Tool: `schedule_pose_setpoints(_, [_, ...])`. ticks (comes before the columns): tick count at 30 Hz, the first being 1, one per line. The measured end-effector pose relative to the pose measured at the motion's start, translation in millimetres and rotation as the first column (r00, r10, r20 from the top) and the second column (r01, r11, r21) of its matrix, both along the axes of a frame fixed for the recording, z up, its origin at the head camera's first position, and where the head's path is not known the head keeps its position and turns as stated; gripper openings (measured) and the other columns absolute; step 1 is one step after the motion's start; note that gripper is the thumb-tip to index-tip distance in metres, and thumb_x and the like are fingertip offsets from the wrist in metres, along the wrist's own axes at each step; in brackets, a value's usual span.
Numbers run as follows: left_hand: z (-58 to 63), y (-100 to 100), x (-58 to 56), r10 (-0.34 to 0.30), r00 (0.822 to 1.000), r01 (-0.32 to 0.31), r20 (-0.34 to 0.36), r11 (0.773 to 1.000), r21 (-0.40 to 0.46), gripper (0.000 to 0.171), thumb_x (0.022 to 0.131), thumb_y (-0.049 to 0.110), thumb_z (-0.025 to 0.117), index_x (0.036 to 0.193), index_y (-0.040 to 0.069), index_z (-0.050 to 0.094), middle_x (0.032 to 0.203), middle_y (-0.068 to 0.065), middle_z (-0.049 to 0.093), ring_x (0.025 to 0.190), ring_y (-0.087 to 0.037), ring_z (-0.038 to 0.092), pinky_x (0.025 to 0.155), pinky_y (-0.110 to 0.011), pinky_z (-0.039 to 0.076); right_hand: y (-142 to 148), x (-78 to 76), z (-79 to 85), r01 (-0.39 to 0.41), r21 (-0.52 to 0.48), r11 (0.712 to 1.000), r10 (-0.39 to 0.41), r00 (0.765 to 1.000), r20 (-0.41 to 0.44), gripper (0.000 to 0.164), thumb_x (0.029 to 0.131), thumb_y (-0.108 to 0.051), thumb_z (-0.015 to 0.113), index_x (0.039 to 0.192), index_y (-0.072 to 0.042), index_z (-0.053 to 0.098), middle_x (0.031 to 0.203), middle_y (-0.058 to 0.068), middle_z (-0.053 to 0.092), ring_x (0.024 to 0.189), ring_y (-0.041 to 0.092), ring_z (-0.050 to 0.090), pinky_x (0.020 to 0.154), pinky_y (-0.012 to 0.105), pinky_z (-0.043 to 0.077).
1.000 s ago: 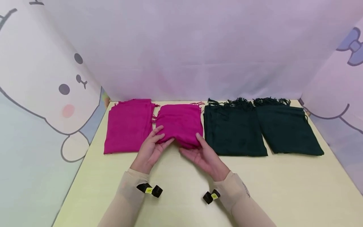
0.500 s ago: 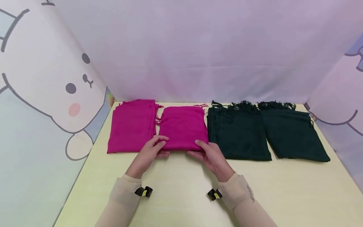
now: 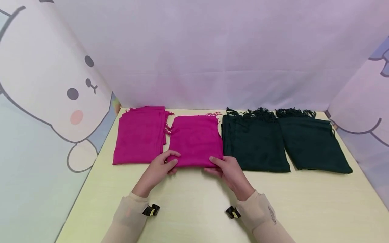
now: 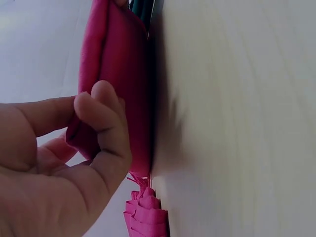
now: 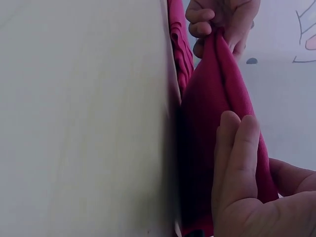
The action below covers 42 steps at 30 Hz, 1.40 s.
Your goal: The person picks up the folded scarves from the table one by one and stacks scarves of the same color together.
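A folded magenta scarf (image 3: 196,138) with fringe at its far edge lies between my hands. At its near left corner my left hand (image 3: 158,172) pinches the folded edge, thumb on top and fingers beneath. My right hand (image 3: 232,172) grips the near right corner the same way. In the left wrist view the scarf's near edge (image 4: 116,64) is lifted off the table, with a shadow under it. The right wrist view shows the scarf (image 5: 210,94) slanting between both hands. Another folded magenta scarf (image 3: 139,136) lies just left of it.
Two folded dark green fringed scarves, the nearer one (image 3: 255,145) and the far right one (image 3: 314,145), lie to the right. All rest on a pale wooden table (image 3: 194,209) along a back curtain (image 3: 212,50). Cartoon-printed side curtains (image 3: 36,141) flank the table.
The sagging near edge of the middle magenta scarf has been pulled straight between my hands. Both hands have drawn toward me with it and the scarf lies flatter. The other scarves stay put.
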<state>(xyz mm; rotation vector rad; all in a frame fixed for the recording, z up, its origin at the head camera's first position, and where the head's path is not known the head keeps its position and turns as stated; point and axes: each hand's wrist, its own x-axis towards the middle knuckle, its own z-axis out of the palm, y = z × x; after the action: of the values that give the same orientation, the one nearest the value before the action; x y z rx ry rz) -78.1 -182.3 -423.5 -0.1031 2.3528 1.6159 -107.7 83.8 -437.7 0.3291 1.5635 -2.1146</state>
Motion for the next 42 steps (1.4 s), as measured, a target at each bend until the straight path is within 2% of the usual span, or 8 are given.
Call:
schedule_pose_setpoints(9, [2.4,-2.2,10.0,-0.022,1.0,0.021,-0.01,0.996,-0.091,0.018,0.1,0.019,0.061,0.117,0.025,0.065,0.076,-0.012,0.063,0.07,-0.029,0.062,0.067,-0.033,0.049,1.8,7.1,-0.1,-0.053,0.059,0.997,0.053,0.999,0.001,0.032,0.097,-0.012,0.065,0.118,0.013,0.061,0.102,0.019,0.07,0.083,0.033,0.074,0.08,0.037,0.059])
schedule_pose_setpoints(31, [3.0,-0.2,21.7,-0.04,0.999,0.037,-0.018,0.992,-0.124,0.019,0.1,0.018,0.061,0.118,0.025,0.065,0.075,-0.011,0.063,0.067,-0.027,0.06,0.062,-0.029,0.044,7.2,19.6,1.7,-0.118,0.098,0.988,0.12,0.993,-0.021,0.04,0.096,-0.018,0.067,0.121,0.013,0.059,0.107,0.02,0.07,0.088,0.034,0.074,0.085,0.036,0.057])
schedule_pose_setpoints(33, [4.1,-1.8,22.2,-0.039,0.999,0.032,-0.037,0.985,-0.172,0.02,0.101,0.022,0.06,0.12,0.025,0.063,0.074,-0.007,0.06,0.065,-0.022,0.056,0.061,-0.03,0.043,9.2,19.9,2.8,-0.139,0.201,0.97,0.152,0.987,-0.05,0.04,0.096,-0.025,0.068,0.113,0.01,0.064,0.097,0.019,0.072,0.083,0.032,0.075,0.082,0.034,0.059])
schedule_pose_setpoints(34, [5.4,-3.3,22.4,-0.032,0.998,0.022,-0.05,0.98,-0.197,0.02,0.101,0.025,0.06,0.121,0.024,0.061,0.073,-0.005,0.057,0.063,-0.02,0.053,0.06,-0.03,0.042,10.9,20.1,4.0,-0.141,0.286,0.948,0.169,0.983,-0.075,0.041,0.096,-0.031,0.068,0.105,0.009,0.067,0.09,0.017,0.073,0.078,0.029,0.075,0.078,0.033,0.06])
schedule_pose_setpoints(37, [10.6,-9.9,22.7,0.008,0.996,-0.031,-0.092,0.968,-0.25,0.021,0.102,0.033,0.057,0.121,0.022,0.056,0.074,-0.002,0.046,0.059,-0.014,0.041,0.056,-0.029,0.036,17.5,20.1,9.9,-0.108,0.532,0.84,0.21,0.968,-0.135,0.048,0.095,-0.043,0.065,0.082,0.002,0.07,0.07,0.012,0.072,0.063,0.025,0.072,0.064,0.032,0.06])
schedule_pose_setpoints(39, [13.7,-15.8,22.4,0.038,0.993,-0.066,-0.112,0.966,-0.251,0.022,0.102,0.036,0.056,0.118,0.02,0.055,0.077,-0.002,0.041,0.059,-0.014,0.035,0.054,-0.028,0.033,22.2,20.2,15.4,-0.069,0.638,0.767,0.222,0.961,-0.163,0.052,0.096,-0.047,0.063,0.073,-0.001,0.068,0.064,0.01,0.069,0.056,0.023,0.069,0.057,0.033,0.059])
schedule_pose_setpoints(40, [15.2,-18.8,22.3,0.051,0.992,-0.078,-0.116,0.967,-0.244,0.023,0.103,0.036,0.056,0.117,0.019,0.056,0.079,-0.002,0.042,0.061,-0.014,0.036,0.056,-0.028,0.033,24.3,20.3,18.0,-0.055,0.661,0.748,0.223,0.96,-0.173,0.052,0.096,-0.047,0.062,0.071,-0.001,0.068,0.063,0.009,0.069,0.055,0.022,0.069,0.056,0.033,0.059])
schedule_pose_setpoints(42, [16.1,-24.9,22.0,0.06,0.991,-0.086,-0.116,0.97,-0.228,0.023,0.103,0.034,0.056,0.118,0.017,0.058,0.082,-0.004,0.044,0.065,-0.014,0.039,0.059,-0.028,0.035,27.2,20.1,22.5,-0.049,0.667,0.743,0.225,0.958,-0.18,0.05,0.097,-0.044,0.061,0.074,-0.001,0.069,0.065,0.009,0.069,0.055,0.023,0.068,0.057,0.034,0.059])
